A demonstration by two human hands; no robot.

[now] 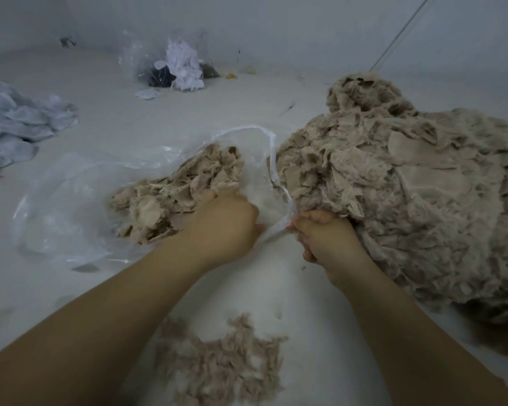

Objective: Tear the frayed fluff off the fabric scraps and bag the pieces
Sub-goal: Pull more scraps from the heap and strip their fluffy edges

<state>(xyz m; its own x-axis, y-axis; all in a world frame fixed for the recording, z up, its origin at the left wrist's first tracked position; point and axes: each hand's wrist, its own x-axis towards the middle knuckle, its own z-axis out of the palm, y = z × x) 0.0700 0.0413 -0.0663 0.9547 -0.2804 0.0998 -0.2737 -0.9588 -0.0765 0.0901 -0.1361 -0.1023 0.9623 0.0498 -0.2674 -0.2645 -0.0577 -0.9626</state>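
I read this as the bagging step: the clear plastic bag lies on its side on the pale floor, mouth towards me, with a heap of beige bagged scraps sitting in that mouth. My left hand is pushed in among those pieces, knuckles up, the fingers buried in the cloth; they look curled round a clump, but I cannot see the tips, so I would not swear to whether they grip or only press. My right hand is closed in a fist round the bag rim, the white edge running up from between its fingers in a loop, holding the mouth open.

Just right of that rim, touching it, is the big pile of scraps, far larger than what is bagged, so I judge the job is early. Near my forearms lies a loose drift of torn fluff, apart from the bag.

The next move, as I judge it, calls for the left hand to let go deep inside and come out without dragging pieces back, while the right keeps the rim taut.

Further off are a crumpled pale blue cloth at the left and a second bag of white and dark bits by the wall.
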